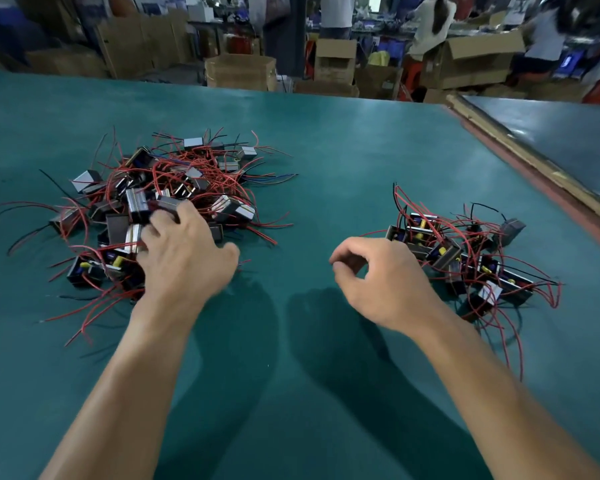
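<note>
Your left hand (pixel 187 261) lies spread on the pile of boxes (pixel 174 174); right of it, your right hand (pixel 378 278) curls loosely, empty.

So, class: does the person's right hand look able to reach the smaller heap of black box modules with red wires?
Probably yes. The right hand hovers close beside the smaller heap, apparently holding nothing, and nothing stands between them on the green table mat; the heap's tangle might snag.

Cardboard boxes (pixel 336 60) beyond green table (pixel 326 150)
</note>
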A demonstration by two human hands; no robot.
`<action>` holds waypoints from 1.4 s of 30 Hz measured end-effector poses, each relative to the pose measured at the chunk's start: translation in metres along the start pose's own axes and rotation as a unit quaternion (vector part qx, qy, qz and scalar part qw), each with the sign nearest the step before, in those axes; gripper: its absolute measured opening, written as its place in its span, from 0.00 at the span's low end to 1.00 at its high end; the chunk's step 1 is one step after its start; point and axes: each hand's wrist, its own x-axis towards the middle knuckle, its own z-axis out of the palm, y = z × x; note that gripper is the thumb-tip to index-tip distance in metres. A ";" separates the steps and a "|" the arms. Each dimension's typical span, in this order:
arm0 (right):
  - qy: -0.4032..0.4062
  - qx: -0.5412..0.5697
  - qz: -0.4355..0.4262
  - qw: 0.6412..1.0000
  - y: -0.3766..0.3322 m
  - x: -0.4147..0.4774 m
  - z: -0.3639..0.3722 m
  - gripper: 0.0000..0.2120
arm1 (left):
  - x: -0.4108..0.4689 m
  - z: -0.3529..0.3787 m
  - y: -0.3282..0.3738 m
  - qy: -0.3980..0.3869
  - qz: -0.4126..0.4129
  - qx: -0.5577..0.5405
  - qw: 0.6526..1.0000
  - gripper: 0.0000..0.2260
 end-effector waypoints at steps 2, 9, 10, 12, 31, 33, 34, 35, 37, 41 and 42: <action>-0.014 -0.003 0.000 1.000 0.000 -0.001 0.001 0.04 | -0.001 0.004 0.001 -0.028 0.028 0.042 0.998 0.27; -0.047 -0.014 0.001 0.999 0.001 -0.001 0.005 0.04 | -0.002 0.014 0.000 -0.024 0.076 0.014 0.997 0.25; -0.050 -0.016 0.001 0.999 0.000 -0.002 0.005 0.04 | -0.003 0.016 0.000 -0.031 0.084 0.013 0.996 0.24; -0.054 -0.014 0.002 0.998 0.000 -0.002 0.006 0.04 | -0.003 0.021 -0.001 -0.029 0.102 0.002 0.994 0.24; -0.092 0.030 0.000 0.995 0.002 -0.002 0.013 0.29 | -0.026 0.027 0.030 -0.141 0.145 -0.493 0.846 0.14; -0.093 0.024 -0.011 0.995 0.001 -0.002 0.015 0.23 | -0.028 0.028 0.030 -0.163 0.163 -0.505 0.832 0.14; -0.092 0.027 -0.016 0.995 0.001 -0.002 0.015 0.20 | -0.029 0.029 0.031 -0.167 0.172 -0.504 0.830 0.14; -0.089 0.033 -0.019 0.995 0.000 -0.002 0.014 0.18 | -0.029 0.030 0.031 -0.167 0.177 -0.503 0.829 0.14; -0.078 0.050 -0.018 0.996 -0.001 -0.001 0.012 0.18 | -0.028 0.031 0.032 -0.159 0.174 -0.508 0.828 0.13; -0.061 0.028 0.006 0.998 0.000 0.002 0.005 0.20 | -0.024 0.032 0.028 -0.060 0.202 -0.430 0.878 0.11; -0.052 0.006 0.014 0.999 0.002 0.002 0.003 0.21 | -0.023 0.032 0.027 -0.017 0.219 -0.387 0.895 0.10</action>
